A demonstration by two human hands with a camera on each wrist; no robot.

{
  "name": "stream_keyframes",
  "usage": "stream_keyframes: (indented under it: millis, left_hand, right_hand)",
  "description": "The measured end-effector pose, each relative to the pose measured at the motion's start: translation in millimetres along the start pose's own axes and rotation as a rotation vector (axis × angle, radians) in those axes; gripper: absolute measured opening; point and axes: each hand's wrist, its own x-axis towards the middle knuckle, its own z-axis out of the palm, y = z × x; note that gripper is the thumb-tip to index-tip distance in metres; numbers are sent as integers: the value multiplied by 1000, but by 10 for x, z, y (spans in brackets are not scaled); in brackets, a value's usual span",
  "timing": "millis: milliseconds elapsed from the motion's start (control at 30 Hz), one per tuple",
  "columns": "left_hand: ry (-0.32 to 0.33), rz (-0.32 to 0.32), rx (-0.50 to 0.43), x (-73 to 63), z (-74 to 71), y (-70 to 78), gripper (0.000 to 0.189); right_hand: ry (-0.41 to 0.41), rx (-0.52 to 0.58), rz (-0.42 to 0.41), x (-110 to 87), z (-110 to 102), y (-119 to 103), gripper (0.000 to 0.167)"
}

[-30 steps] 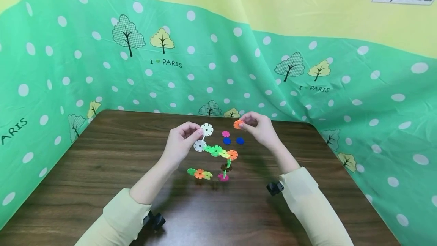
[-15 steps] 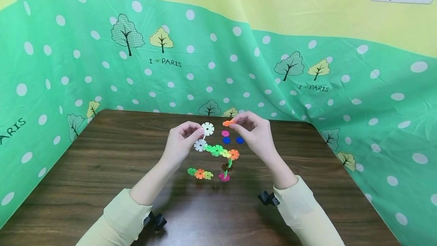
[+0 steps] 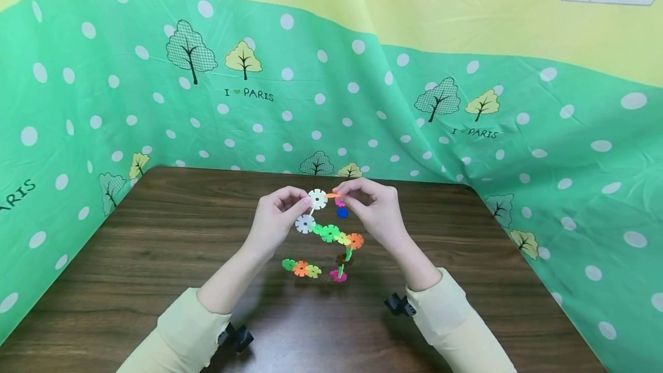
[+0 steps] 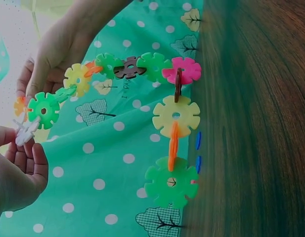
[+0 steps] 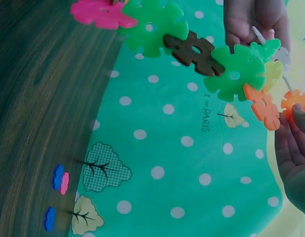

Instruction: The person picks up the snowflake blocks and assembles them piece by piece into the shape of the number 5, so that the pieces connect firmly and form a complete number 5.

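My left hand (image 3: 279,220) pinches a white snowflake disc (image 3: 317,199) at the top of a chain of interlocked notched discs. Between the thumb and fingers of my right hand (image 3: 377,212) is an orange snowflake disc (image 3: 331,195), its edge right at the white disc's rim. Below my hands the chain runs through a second white disc (image 3: 305,224), a green disc (image 3: 330,233) and an orange one (image 3: 354,240). It bends past a brown disc (image 5: 194,51) and a pink disc (image 4: 182,70) to a yellow disc (image 4: 176,115) and a large green end disc (image 4: 172,181).
Loose on the wooden table (image 3: 155,258) lie a pink disc (image 5: 65,183) and two blue ones, a nearer blue disc (image 5: 58,177) and another blue disc (image 5: 50,218). A green dotted curtain (image 3: 290,96) surrounds the table's back and sides.
My right hand has moved left with the orange disc, turning it edge-on and bringing it to the white disc. It now covers one loose blue disc. The left hand stays almost in place.
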Motion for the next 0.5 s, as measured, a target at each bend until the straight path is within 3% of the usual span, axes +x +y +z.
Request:
stream_keyframes:
  millis: [300,500]
  left_hand:
    - [-2,-1,28,-23,-13,-3,12]
    - [-7,3,37,-29,14,-25,11]
  right_hand:
    - [23,-19,-72,-47,51,275,11]
    - [41,-53,-132,-63,44,341,10]
